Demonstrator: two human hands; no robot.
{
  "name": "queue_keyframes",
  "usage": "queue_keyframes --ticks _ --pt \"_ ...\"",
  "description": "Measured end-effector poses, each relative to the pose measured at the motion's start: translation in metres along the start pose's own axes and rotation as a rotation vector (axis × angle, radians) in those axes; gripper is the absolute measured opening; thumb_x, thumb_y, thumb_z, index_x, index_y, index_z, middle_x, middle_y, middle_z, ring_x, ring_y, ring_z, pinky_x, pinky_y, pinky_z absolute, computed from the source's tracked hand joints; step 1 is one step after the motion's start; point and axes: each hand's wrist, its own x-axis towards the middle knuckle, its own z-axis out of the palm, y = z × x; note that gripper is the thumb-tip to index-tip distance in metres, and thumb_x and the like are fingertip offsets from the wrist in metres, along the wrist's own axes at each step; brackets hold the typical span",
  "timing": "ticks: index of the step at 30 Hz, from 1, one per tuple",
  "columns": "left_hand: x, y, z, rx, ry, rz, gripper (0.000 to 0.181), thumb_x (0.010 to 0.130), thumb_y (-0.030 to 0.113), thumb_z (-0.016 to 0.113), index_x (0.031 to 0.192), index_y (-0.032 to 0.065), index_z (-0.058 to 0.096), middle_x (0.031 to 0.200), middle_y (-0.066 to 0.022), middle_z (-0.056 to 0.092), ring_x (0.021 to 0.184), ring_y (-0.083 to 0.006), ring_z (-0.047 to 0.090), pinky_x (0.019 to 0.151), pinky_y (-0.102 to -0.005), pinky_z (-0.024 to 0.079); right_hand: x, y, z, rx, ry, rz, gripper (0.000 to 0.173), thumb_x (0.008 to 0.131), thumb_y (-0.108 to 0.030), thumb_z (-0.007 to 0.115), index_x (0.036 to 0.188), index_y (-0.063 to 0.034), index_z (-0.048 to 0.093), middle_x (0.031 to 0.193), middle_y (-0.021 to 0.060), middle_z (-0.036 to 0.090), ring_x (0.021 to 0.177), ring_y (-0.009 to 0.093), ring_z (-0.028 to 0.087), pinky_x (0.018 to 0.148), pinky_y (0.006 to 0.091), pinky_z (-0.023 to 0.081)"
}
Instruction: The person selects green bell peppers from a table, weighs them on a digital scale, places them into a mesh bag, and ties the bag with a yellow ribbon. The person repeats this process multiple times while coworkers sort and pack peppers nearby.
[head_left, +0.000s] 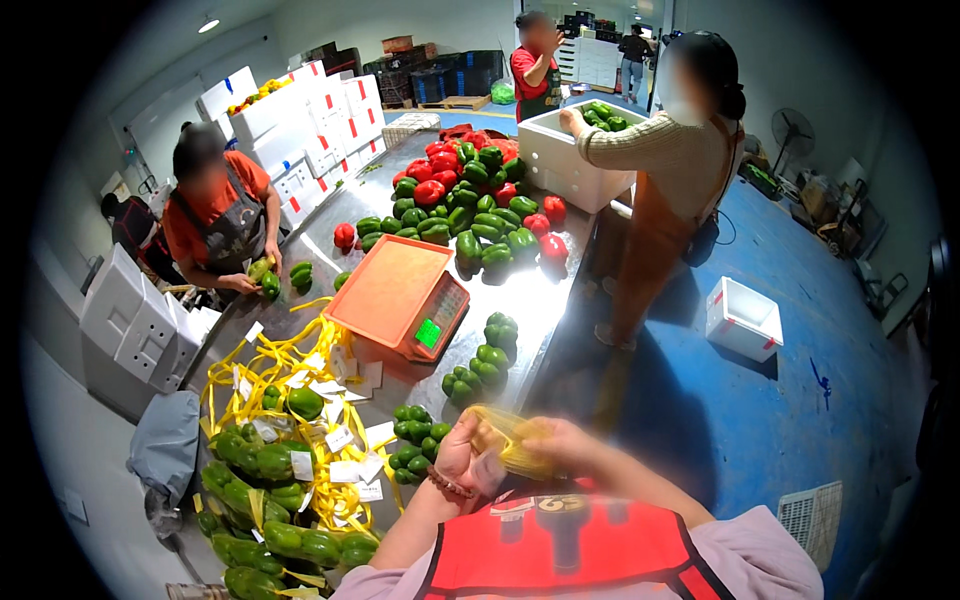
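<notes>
My left hand (469, 450), with a beaded bracelet at the wrist, grips one side of a yellow mesh net bag (517, 450). On the bag's other side my right hand (551, 442), slightly blurred, holds the mesh; whether anything is inside cannot be told. Just left of my hands, green bell peppers (412, 442) stand grouped on the metal table (544, 330), and more green peppers (480, 367) are lined up beyond. An orange weighing scale (394, 289) with a green display sits farther up. Netted green peppers (255, 495) lie at lower left beside yellow net bags with white tags (337, 442).
Red and green peppers (472, 195) are heaped beyond the scale. A co-worker (221, 210) handles peppers at left; another (667, 165) reaches into a white foam box (570, 165) at the table's right edge. A foam box (742, 319) stands on the blue floor.
</notes>
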Motion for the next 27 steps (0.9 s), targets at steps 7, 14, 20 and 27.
queue_keyframes --ticks 7,14,20,27 --pt "-0.01 -0.014 0.017 0.7 -0.086 -0.18 0.025 0.1 0.022 0.049 0.12 0.0079 0.052 0.091 -0.0006 0.06 0.081 -0.011 0.057 0.077 -0.0291 0.05 0.017 0.0 -0.025 0.146 0.196 -0.191 0.015 0.089 -0.011 0.063 0.102 -0.0048 0.063 0.095 0.0037 0.067 0.081 0.013 0.064 0.074 0.0286 0.052" --pt "-0.003 -0.006 0.008 0.449 -0.115 0.004 0.028 0.095 0.015 0.056 0.12 0.0032 0.055 0.118 -0.0111 0.062 0.109 -0.0232 0.061 0.098 -0.0409 0.047 -0.004 -0.019 -0.004 -0.259 0.036 -0.027 0.02 0.087 -0.013 0.065 0.105 -0.0038 0.063 0.093 0.0009 0.064 0.08 0.009 0.058 0.073 0.0246 0.048" --pt "0.005 -0.019 -0.001 0.367 0.035 -0.063 0.025 0.097 0.016 0.053 0.118 0.0041 0.051 0.118 -0.0116 0.06 0.108 -0.0218 0.061 0.097 -0.0382 0.048 0.021 0.019 -0.038 -0.034 0.144 0.001 0.018 0.089 -0.01 0.063 0.105 -0.0017 0.062 0.097 0.0038 0.065 0.086 0.013 0.062 0.077 0.0298 0.052" --pt "0.014 -0.04 -0.036 0.319 0.074 -0.175 0.031 0.092 0.02 0.062 0.118 0.004 0.055 0.112 -0.0079 0.064 0.101 -0.0197 0.064 0.092 -0.0356 0.051 0.059 0.035 -0.063 0.407 0.079 0.131 0.015 0.092 -0.006 0.055 0.107 -0.0061 0.055 0.097 0.0078 0.063 0.086 0.02 0.064 0.078 0.036 0.055"
